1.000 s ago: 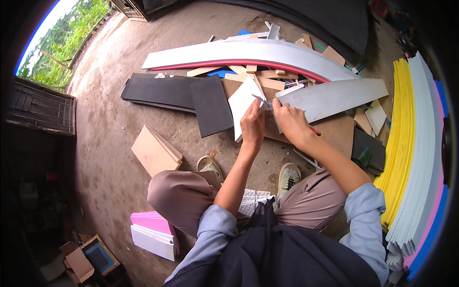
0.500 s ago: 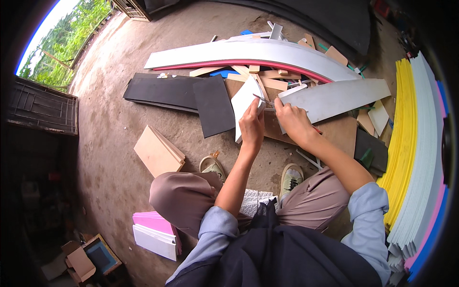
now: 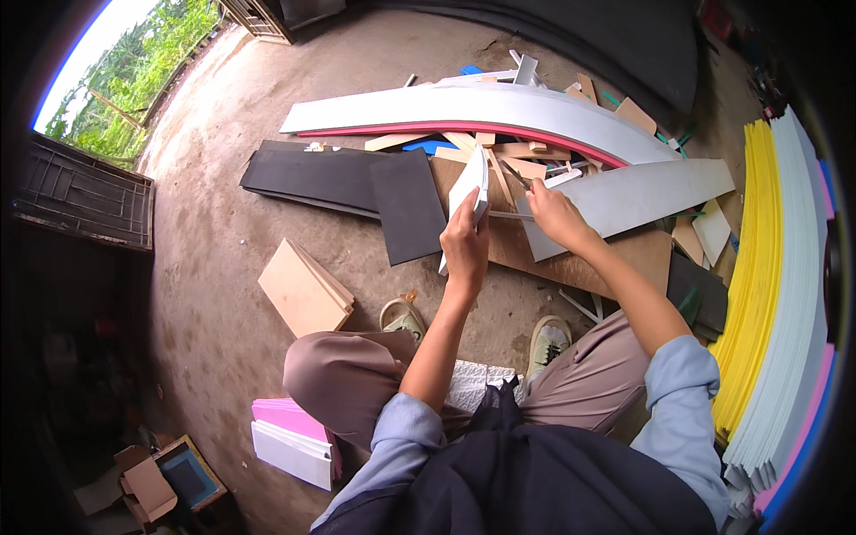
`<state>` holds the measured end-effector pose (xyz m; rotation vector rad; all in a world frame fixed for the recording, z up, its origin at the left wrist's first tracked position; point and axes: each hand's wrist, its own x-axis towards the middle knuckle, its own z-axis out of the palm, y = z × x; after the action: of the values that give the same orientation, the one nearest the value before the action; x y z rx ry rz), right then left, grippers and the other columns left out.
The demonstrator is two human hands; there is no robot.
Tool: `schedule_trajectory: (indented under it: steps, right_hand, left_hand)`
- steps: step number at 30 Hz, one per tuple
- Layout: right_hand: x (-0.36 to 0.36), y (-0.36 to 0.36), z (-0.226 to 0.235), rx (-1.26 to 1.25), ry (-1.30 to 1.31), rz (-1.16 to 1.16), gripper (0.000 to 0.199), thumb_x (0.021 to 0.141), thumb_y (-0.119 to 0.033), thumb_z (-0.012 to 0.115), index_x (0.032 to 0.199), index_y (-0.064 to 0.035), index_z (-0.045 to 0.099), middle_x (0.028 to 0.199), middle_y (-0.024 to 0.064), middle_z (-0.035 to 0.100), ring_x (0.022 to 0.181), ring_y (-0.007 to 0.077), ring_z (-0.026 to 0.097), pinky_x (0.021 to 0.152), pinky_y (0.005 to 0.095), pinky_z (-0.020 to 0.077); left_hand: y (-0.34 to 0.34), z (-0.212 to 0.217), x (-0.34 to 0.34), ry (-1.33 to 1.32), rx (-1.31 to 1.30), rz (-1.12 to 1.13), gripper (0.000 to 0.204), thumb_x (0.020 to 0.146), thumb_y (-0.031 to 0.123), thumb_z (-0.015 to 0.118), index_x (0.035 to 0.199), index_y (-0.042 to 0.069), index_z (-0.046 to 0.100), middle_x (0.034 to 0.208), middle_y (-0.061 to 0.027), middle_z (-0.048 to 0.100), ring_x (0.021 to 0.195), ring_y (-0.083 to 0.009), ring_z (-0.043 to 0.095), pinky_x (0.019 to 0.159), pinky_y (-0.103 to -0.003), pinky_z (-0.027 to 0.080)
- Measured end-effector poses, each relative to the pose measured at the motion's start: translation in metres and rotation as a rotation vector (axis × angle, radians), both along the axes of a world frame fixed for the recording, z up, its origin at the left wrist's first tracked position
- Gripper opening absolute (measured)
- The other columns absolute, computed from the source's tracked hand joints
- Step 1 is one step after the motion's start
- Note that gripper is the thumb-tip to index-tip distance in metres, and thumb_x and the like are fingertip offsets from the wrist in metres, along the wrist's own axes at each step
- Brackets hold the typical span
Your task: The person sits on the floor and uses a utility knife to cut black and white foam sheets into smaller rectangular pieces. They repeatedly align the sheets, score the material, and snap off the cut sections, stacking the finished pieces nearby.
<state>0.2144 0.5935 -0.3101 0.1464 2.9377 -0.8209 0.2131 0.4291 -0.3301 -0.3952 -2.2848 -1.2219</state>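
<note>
My left hand [image 3: 465, 242] grips a small stack of white foam sheets [image 3: 470, 183], tilted on edge above the board. In my closed right hand [image 3: 557, 214] is a thin-bladed knife [image 3: 515, 171], pointing up and left, apart from the stack. A narrow white strip [image 3: 510, 215] shows between the two hands; whether either hand holds it, I cannot tell. Below the hands lies a brown board [image 3: 571, 272]. Black foam sheets [image 3: 409, 209] lie to the left of the white stack, and a grey-white sheet [image 3: 637, 198] lies by my right hand.
A long white sheet with a red layer [image 3: 446, 105] lies across mixed offcuts [image 3: 526, 165]. Beige sheets [image 3: 303, 283] and pink and white sheets [image 3: 290, 446] rest on the floor at left. Tall yellow sheets [image 3: 751, 267] stand at right. My feet flank a crumpled white piece [image 3: 477, 382].
My right hand has moved right and slightly down, taking the knife away from the white stack. The stack in my left hand has turned more edge-on. The view has shifted slightly.
</note>
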Motion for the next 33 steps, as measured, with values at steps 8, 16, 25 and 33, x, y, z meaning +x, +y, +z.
schedule_trajectory:
  steps: [8,16,25,33]
  right_hand:
    - [-0.056,0.069,-0.044,-0.139,-0.177,-0.117,0.037,0.081,-0.015,0.04,0.112,0.006,0.039,0.108,0.0321,0.048,0.101,0.0409,0.05,0.084,0.0446,0.0409]
    - [-0.11,0.066,-0.113,0.035,-0.197,-0.041,0.04,0.074,-0.016,0.057,0.106,0.0057,0.046,0.107,0.0326,0.042,0.095,0.0435,0.05,0.084,0.0413,0.0422]
    - [-0.119,-0.024,-0.195,0.174,-0.125,0.008,0.053,0.078,-0.015,0.059,0.117,0.011,0.034,0.11,0.0208,0.038,0.099,0.0341,0.051,0.077,0.0427,0.0487]
    - [-0.137,-0.052,-0.18,0.021,0.05,0.142,0.049,0.084,-0.028,0.052,0.12,0.0015,0.039,0.106,0.0159,0.048,0.091,0.0288,0.054,0.072,0.035,0.0486]
  left_hand:
    - [-0.047,0.045,-0.069,-0.077,0.109,0.05,0.026,0.078,0.013,0.06,0.101,0.002,0.053,0.081,-0.0179,0.063,0.075,-0.028,0.064,0.062,-0.035,0.049]
    - [-0.14,0.107,-0.109,0.014,-0.334,-0.053,0.026,0.075,0.007,0.06,0.099,0.006,0.052,0.09,-0.011,0.06,0.084,-0.0257,0.057,0.069,-0.036,0.046]
    - [-0.157,-0.006,-0.081,0.144,-0.459,0.062,0.038,0.062,-0.007,0.059,0.095,0.011,0.054,0.095,-0.0034,0.056,0.09,-0.0234,0.051,0.079,-0.036,0.039]
    - [-0.136,-0.062,-0.07,0.18,-0.438,0.114,0.043,0.059,-0.006,0.055,0.097,0.016,0.054,0.095,-0.0035,0.05,0.092,-0.0231,0.047,0.076,-0.037,0.036]
